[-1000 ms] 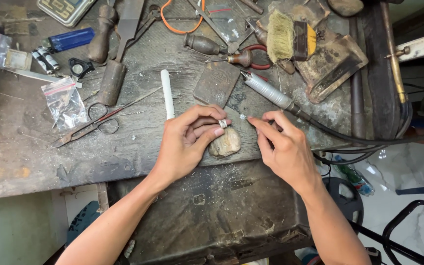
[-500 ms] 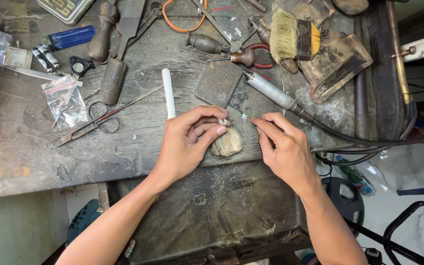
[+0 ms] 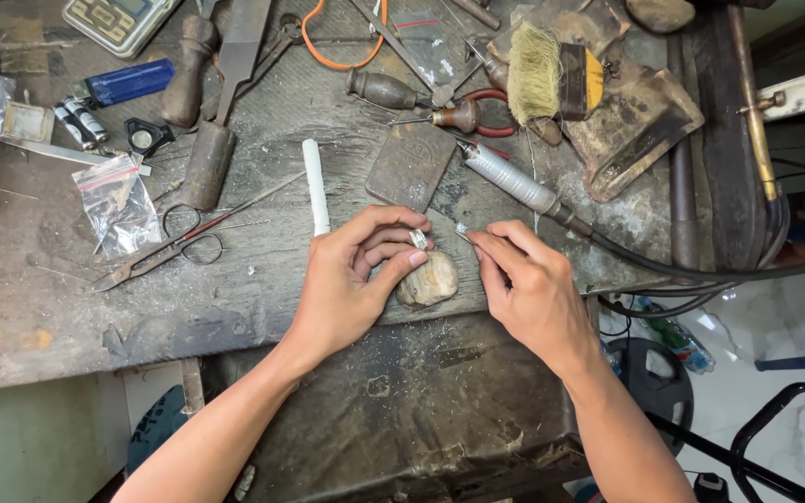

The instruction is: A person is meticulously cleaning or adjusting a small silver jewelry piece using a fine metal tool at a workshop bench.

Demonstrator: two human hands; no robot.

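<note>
Ring (image 3: 418, 238), small and silvery, pinched between thumb and fingertips of the left hand (image 3: 351, 279), at the very tip of the grip, just above a rounded tan peg (image 3: 428, 279) jutting from the bench edge. Held tight, fingers curled narrow around the band, thumb pressing from below. Band turned edge-on toward the right hand (image 3: 528, 289); exact way the opening faces too small to tell.

Right hand closed narrow on a thin metal tool (image 3: 463, 230), tip just poking out past thumb and forefinger. Long axis slanted up and to the left, point aimed at the ring, just beside it, contact not clear.

Both hands resting over the near edge of a worn, dark workbench (image 3: 39, 307). Behind the left hand, a white stick (image 3: 315, 186) lying nearly upright in view. Behind the right, a grey rotary handpiece (image 3: 510, 177) lying diagonally, cable trailing off right. Farther left: scissors (image 3: 174, 244), a small plastic bag (image 3: 120, 203), a blue lighter (image 3: 128, 82). Farther back: wooden-handled tools, a bristle brush (image 3: 547, 70), an orange cord loop (image 3: 342, 47).
</note>
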